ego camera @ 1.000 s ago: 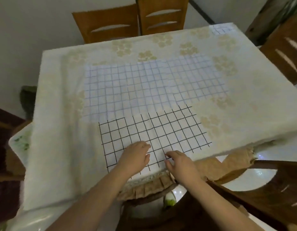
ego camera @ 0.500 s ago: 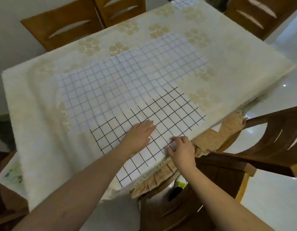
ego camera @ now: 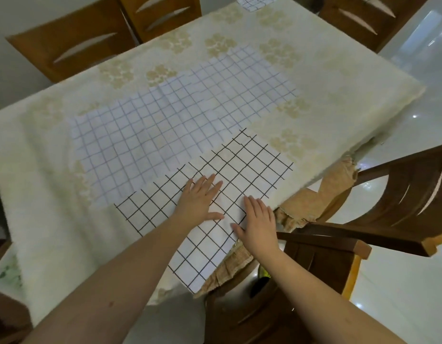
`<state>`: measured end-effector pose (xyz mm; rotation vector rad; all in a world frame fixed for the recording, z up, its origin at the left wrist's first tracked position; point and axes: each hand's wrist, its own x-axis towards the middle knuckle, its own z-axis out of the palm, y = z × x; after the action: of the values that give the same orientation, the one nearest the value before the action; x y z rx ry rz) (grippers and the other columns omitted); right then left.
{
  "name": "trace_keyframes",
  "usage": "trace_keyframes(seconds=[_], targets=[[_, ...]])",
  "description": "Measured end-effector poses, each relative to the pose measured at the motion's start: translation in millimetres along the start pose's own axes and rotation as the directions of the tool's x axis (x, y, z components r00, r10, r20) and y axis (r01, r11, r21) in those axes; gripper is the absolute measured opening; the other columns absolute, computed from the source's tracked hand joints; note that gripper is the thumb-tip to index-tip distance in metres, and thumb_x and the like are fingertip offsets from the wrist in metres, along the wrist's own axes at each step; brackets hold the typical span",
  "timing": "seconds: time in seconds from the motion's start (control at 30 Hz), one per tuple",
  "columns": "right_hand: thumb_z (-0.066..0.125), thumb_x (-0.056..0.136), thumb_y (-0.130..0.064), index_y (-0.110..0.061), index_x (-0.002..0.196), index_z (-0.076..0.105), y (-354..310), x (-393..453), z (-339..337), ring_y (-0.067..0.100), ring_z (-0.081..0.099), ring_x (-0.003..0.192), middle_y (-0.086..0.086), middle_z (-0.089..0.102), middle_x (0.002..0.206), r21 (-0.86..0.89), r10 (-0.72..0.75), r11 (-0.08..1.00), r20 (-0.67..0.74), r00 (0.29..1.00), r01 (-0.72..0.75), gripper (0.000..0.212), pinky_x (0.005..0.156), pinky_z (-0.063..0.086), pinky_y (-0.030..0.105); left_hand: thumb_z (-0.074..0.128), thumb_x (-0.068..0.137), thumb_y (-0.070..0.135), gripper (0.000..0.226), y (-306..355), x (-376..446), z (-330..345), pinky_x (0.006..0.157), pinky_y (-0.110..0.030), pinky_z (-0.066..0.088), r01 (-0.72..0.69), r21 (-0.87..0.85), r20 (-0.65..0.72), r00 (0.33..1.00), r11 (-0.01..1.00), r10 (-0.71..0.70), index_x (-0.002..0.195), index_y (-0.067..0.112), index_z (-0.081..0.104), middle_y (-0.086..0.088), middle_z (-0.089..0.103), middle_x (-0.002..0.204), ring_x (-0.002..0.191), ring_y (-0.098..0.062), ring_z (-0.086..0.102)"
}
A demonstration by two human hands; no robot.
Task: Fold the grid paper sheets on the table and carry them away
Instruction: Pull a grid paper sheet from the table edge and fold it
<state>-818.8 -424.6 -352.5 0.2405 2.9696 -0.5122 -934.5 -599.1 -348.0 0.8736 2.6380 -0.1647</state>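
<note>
Left hand point(ego camera: 199, 199) lies flat, fingers straight, pressing white paper sheet with bold black grid point(ego camera: 215, 194) at near edge of table under cream floral tablecloth point(ego camera: 66, 194). Right hand point(ego camera: 258, 220) likewise flat on same sheet, nothing gripped. Sheet's near corner overhangs table edge. Larger white sheet with faint blue grid point(ego camera: 165, 125) spreads unfolded just beyond, edges touching. Small grid piece point(ego camera: 256, 0) at far edge. Judgement: early stage; black-grid sheet being flattened or creased, rest unfolded, nothing carried off yet.

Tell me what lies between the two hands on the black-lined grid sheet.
Only bare paper: in the head view, the left hand and right hand both press flat on the black-lined grid sheet, and its squares show in the gap between them.
</note>
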Motion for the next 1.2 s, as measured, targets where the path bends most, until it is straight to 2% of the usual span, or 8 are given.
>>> trace_keyframes(seconds=[0.2, 0.33, 0.5, 0.6, 0.77, 0.87, 1.07, 1.2], targets=[[0.033, 0.089, -0.065, -0.008, 0.147, 0.036, 12, 9, -3, 0.029, 0.038, 0.138, 0.009, 0.047, 0.146, -0.052, -0.037, 0.998, -0.005, 0.999, 0.036, 0.081, 0.112, 0.027, 0.049, 0.018, 0.078, 0.084, 0.096, 29, -13, 18, 0.115, -0.056, 0.014, 0.161, -0.108, -0.103, 0.98, 0.981, -0.173, 0.152, 0.023, 0.028, -0.009, 0.028, 0.158, 0.145, -0.032, 0.024], [0.023, 0.09, -0.072, -0.008, 0.149, 0.032, 21, 10, -5, 0.026, 0.031, 0.143, 0.008, 0.04, 0.151, -0.092, -0.084, 0.992, 0.008, 0.996, 0.085, 0.088, 0.116, 0.015, 0.045, 0.007, 0.086, 0.078, 0.09, 42, -24, 27, 0.117, -0.053, 0.002, 0.175, -0.119, -0.172, 0.966, 0.977, -0.193, 0.152, 0.02, 0.028, -0.012, 0.028, 0.157, 0.148, -0.029, 0.017], [0.024, 0.091, -0.07, -0.008, 0.151, 0.027, 34, 18, -8, 0.025, 0.024, 0.146, 0.009, 0.033, 0.155, -0.113, -0.141, 0.983, 0.025, 0.99, 0.143, 0.086, 0.117, 0.008, 0.044, 0.017, 0.098, 0.055, 0.066, 48, -31, 23, 0.116, -0.052, -0.001, 0.19, -0.094, -0.213, 0.955, 0.977, -0.206, 0.149, 0.018, 0.035, -0.013, 0.036, 0.153, 0.147, -0.029, 0.021], [0.019, 0.089, -0.07, -0.008, 0.152, 0.023, 42, 26, -11, 0.026, 0.02, 0.147, 0.009, 0.027, 0.158, -0.126, -0.174, 0.976, 0.048, 0.984, 0.179, 0.089, 0.119, 0.008, 0.046, 0.02, 0.102, 0.038, 0.055, 52, -34, 17, 0.116, -0.054, -0.005, 0.191, -0.055, -0.19, 0.962, 0.98, -0.198, 0.153, 0.017, 0.023, -0.012, 0.035, 0.154, 0.147, -0.028, 0.02], [0.008, 0.084, -0.072, -0.012, 0.154, 0.016, 56, 40, -21, 0.024, 0.008, 0.149, 0.006, 0.015, 0.161, -0.167, -0.217, 0.957, 0.128, 0.968, 0.237, 0.093, 0.118, -0.002, 0.045, 0.053, 0.085, 0.004, 0.071, 51, -46, 14, 0.117, -0.057, 0.006, 0.16, -0.032, -0.224, 0.961, 0.987, -0.163, 0.151, 0.01, 0.029, -0.008, 0.05, 0.142, 0.138, -0.028, 0.039], [0.017, 0.085, -0.071, -0.013, 0.151, 0.028, 57, 41, -22, 0.027, 0.018, 0.147, 0.009, 0.028, 0.157, -0.187, -0.254, 0.944, 0.122, 0.96, 0.273, 0.089, 0.117, 0.001, 0.047, 0.065, 0.071, -0.005, 0.073, 40, -46, 17, 0.114, -0.057, 0.021, 0.156, -0.076, -0.267, 0.948, 0.985, -0.17, 0.141, 0.01, 0.047, -0.008, 0.062, 0.128, 0.125, -0.03, 0.052], [0.043, 0.088, -0.058, -0.016, 0.141, 0.044, 46, 27, -10, 0.025, 0.041, 0.136, 0.005, 0.05, 0.143, -0.156, -0.367, 0.917, 0.026, 0.93, 0.367, 0.068, 0.112, 0.027, 0.05, 0.058, 0.095, 0.02, 0.057, 6, -47, 26, 0.113, -0.049, 0.027, 0.277, -0.132, -0.287, 0.908, 0.952, -0.305, 0.147, 0.012, 0.038, -0.01, 0.041, 0.151, 0.14, -0.03, 0.036], [0.055, 0.09, -0.049, -0.017, 0.133, 0.051, 37, 19, -2, 0.028, 0.044, 0.133, 0.006, 0.051, 0.141, -0.154, -0.341, 0.929, 0.004, 0.94, 0.337, 0.054, 0.109, 0.034, 0.049, 0.064, 0.089, 0.009, 0.06, -22, -58, 36, 0.109, -0.049, 0.034, 0.25, -0.091, -0.26, 0.928, 0.964, -0.266, 0.145, 0.012, 0.042, -0.01, 0.044, 0.149, 0.136, -0.029, 0.044]])
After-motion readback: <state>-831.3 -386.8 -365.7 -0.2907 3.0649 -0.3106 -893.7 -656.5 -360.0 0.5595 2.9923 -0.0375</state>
